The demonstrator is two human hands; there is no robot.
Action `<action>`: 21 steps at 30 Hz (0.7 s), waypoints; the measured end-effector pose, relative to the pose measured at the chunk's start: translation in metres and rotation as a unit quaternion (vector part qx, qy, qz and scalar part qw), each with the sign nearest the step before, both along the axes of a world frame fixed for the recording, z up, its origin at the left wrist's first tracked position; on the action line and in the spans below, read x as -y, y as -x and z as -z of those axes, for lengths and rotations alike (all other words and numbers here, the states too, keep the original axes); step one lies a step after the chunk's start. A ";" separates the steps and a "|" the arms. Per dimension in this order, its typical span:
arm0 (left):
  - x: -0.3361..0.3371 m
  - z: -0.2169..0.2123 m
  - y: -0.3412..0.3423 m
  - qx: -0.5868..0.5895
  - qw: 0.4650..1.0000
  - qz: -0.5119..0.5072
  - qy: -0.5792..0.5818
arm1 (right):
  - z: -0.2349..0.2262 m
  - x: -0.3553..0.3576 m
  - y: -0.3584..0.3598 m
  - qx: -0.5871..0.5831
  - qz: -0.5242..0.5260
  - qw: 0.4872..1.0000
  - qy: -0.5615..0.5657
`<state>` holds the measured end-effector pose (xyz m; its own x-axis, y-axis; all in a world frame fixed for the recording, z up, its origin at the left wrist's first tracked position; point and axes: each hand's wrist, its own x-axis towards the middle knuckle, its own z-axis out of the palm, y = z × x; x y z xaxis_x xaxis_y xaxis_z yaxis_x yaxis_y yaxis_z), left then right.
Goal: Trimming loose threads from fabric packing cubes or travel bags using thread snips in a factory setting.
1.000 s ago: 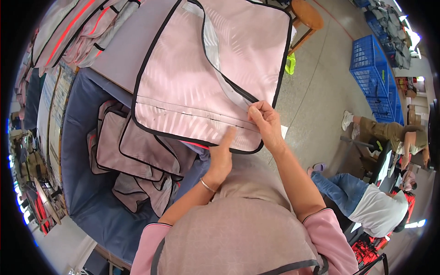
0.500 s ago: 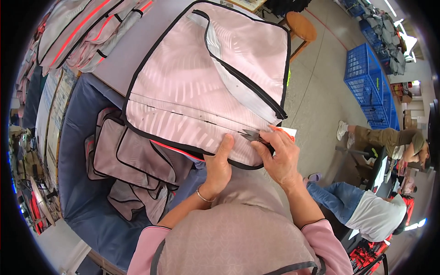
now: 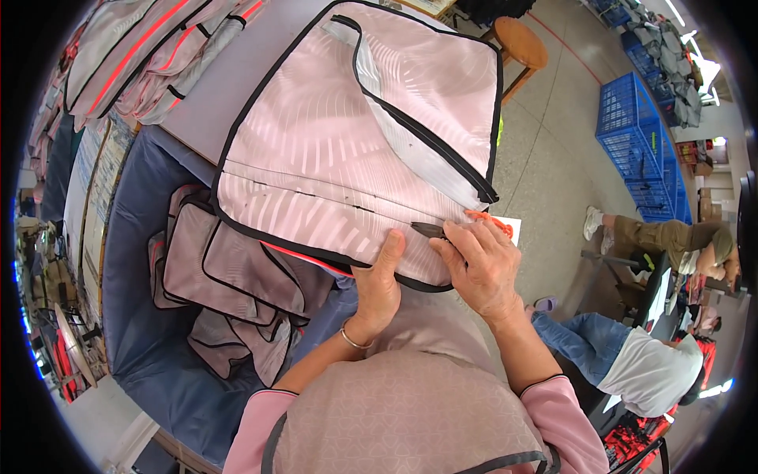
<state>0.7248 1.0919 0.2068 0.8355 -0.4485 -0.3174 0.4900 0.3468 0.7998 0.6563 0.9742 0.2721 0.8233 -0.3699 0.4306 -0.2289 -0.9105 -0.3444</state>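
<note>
A flat pink bag panel (image 3: 308,118) with black bound edges lies before me. A black zipper (image 3: 426,138) with pale tape crosses its upper right part, and a stitched seam with dark thread bits runs along its lower part. My left hand (image 3: 377,288) grips the panel's near edge, thumb on top and fingers hidden beneath. My right hand (image 3: 482,265) is closed round small thread snips (image 3: 428,230), their dark blades together over the seam's right end. Orange cord (image 3: 491,220) and a white piece show beside my right fingers; how they are attached cannot be told.
A blue fabric-lined bin (image 3: 142,316) on the left holds several similar pink pieces (image 3: 245,265). Finished-looking panels with red piping (image 3: 150,55) are stacked on the table at the far left. A wooden stool (image 3: 517,43), blue crates (image 3: 632,118) and other people (image 3: 639,367) are on the right.
The snips' blades, apart earlier, are now together. My right hand has shifted very slightly to the right; my left hand keeps its hold on the panel.
</note>
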 end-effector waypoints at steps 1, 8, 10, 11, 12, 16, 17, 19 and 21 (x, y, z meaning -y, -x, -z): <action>0.000 0.000 0.000 -0.006 1.000 -0.001 0.000 | 0.000 0.000 0.000 0.000 0.001 1.000 0.008; 0.000 0.003 -0.001 -0.001 1.000 0.002 -0.009 | 0.011 0.008 0.005 0.024 0.002 0.992 -0.121; -0.001 0.004 -0.002 0.005 1.000 0.007 -0.010 | 0.009 0.006 0.002 0.037 -0.003 0.994 -0.105; -0.002 0.004 -0.003 0.006 1.000 0.006 -0.011 | 0.009 0.006 -0.001 0.038 -0.004 0.994 -0.106; -0.003 0.005 -0.003 -0.002 1.000 0.016 -0.023 | 0.011 0.007 -0.003 0.026 -0.008 0.997 -0.065; -0.006 0.011 -0.003 -0.024 0.997 0.029 -0.068 | 0.011 0.009 -0.006 -0.015 -0.009 0.999 -0.036; -0.007 0.013 -0.003 -0.015 0.998 0.031 -0.058 | 0.009 0.009 -0.006 -0.007 -0.007 1.000 -0.025; -0.013 0.019 -0.003 -0.038 0.995 0.043 -0.082 | 0.008 0.006 -0.004 -0.067 0.004 0.992 -0.103; -0.018 0.023 -0.004 -0.029 0.995 0.051 -0.076 | 0.011 0.010 0.004 -0.048 0.003 0.994 -0.094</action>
<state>0.7286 1.1098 0.1836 0.7658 -0.4733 -0.4353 0.5640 0.1690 0.8083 0.6527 0.9642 0.2607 0.8552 -0.4410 0.2722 -0.2742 -0.8308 -0.4844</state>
